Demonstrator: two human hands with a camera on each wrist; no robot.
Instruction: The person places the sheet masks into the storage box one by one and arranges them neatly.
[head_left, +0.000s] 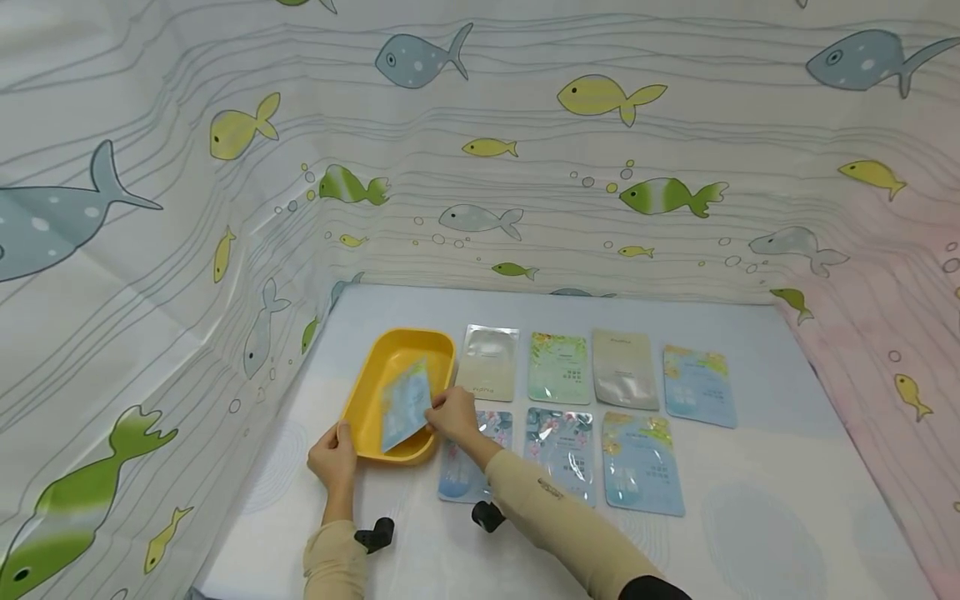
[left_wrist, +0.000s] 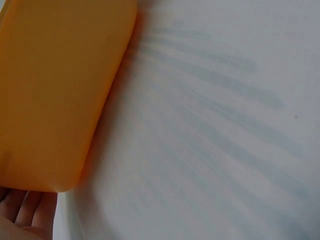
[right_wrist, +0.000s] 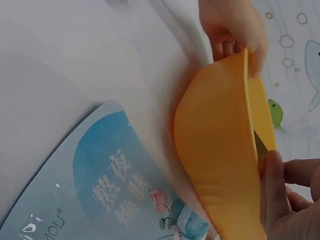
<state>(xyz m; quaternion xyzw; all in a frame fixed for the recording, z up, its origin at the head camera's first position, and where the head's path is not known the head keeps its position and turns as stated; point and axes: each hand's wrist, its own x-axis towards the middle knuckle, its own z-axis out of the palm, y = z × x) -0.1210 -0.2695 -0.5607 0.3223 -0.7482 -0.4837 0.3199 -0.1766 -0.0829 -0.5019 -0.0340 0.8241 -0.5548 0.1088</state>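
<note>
Near the table's left side is a yellow tray (head_left: 393, 343). My left hand (head_left: 333, 458) grips its near left corner, thumb over the rim; in the left wrist view its fingers (left_wrist: 37, 212) lie against the tray's outer side. Inside the tray a light blue sheet mask packet (head_left: 407, 407) with a yellowish floral end stands at a slant. My right hand (head_left: 454, 414) pinches that packet's right edge between thumb and fingers, at the tray's right rim. The right wrist view shows only a dark sliver of the packet behind the tray wall (right_wrist: 215, 135).
Right of the tray lie two rows of flat packets: a silver one (head_left: 487, 362), a green one (head_left: 559, 368), a beige one (head_left: 625, 369) and several blue ones (head_left: 701, 386). My right forearm passes over the front row. Fish-patterned curtains (head_left: 540, 167) enclose the table's back and sides.
</note>
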